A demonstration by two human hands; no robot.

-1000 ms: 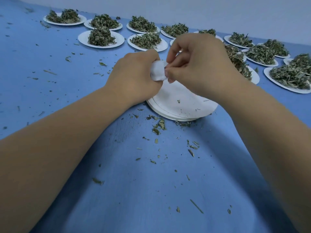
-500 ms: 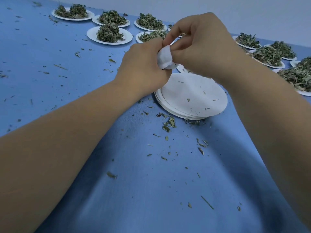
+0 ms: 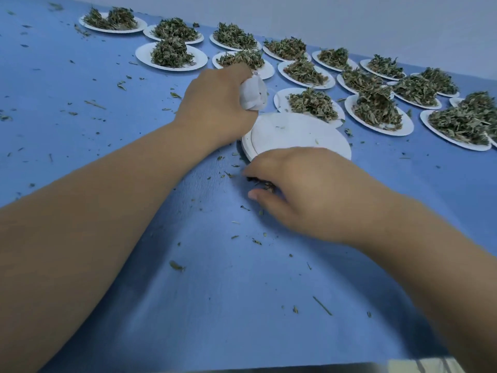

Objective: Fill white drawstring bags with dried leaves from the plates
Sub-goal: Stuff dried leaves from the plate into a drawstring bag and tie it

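Now the small white cloth drawstring bag [image 3: 252, 96] is up off the blue counter [image 3: 188, 305]. The left hand [image 3: 217, 103] holds it tight, with the fingers wrapped round it. The bag looks puffy, so I think some leaves are inside. I cannot tell if its mouth is open.

The right hand [image 3: 304, 192] is low on the counter, just in front of the stack of empty round white paper plates [image 3: 295, 130]. Its fingers and thumb curl round a little clump of dark dried leaf bits [image 3: 265, 184] spilled there.

I think the job right now is to pick up these spilled bits and put them in the bag. To do it well, pinch the clump softly so it does not crumble. Bring the bag close, hold its mouth wide, and drop the bits right in.

Behind the stack, many full round white paper plates [image 3: 144, 54] sit in rows. Each one has a heap of green dried leaves [image 3: 313, 103] on it. Tiny loose crumbs [image 3: 176, 265] lie all over the counter.
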